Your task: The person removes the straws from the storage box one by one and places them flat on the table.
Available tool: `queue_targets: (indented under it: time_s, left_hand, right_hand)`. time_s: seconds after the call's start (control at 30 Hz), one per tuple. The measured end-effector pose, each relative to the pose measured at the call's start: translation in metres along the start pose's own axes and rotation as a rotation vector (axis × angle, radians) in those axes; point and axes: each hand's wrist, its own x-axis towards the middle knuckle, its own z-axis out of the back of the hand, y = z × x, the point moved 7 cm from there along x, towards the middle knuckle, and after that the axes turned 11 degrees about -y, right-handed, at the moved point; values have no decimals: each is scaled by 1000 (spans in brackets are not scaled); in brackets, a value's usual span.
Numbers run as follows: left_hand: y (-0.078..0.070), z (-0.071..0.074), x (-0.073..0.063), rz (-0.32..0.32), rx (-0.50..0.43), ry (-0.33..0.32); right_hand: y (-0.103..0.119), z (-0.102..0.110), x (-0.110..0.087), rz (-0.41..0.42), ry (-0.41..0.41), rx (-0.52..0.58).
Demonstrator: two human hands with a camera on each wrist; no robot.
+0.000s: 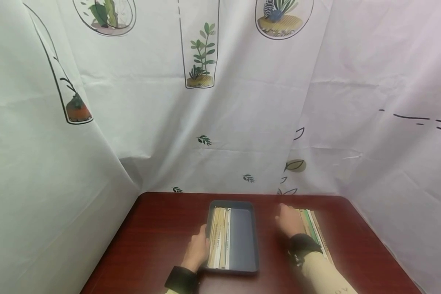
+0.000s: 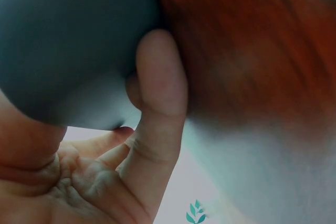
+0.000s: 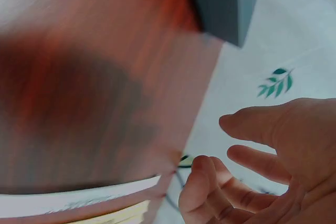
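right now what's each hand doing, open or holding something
Left hand: holding the gray tray by its edge.
Right hand: open, holding nothing.

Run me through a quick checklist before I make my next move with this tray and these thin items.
1. Left hand holding the tray: ok, at its left side.
2. Room in the tray: ok, its right part is bare.
3. Right hand free: ok, looks empty.
4. All items inside: not ok, the right-hand row lies outside, on the table.
5. Right hand touching that row: cannot tell.
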Motion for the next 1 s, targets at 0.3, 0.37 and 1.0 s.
queue_targets:
  time_s: [0.3, 0.37, 1.0]
  left_hand:
    - [2, -2, 1, 23, -2, 15]
    - [2, -1, 0, 17, -5, 9]
    - [0, 0, 1, 11, 5, 0]
  right_hand:
    - [51, -11, 6, -12, 43, 96]
    - [65, -14, 6, -12, 66, 117]
    - [150, -75, -17, 126, 175, 126]
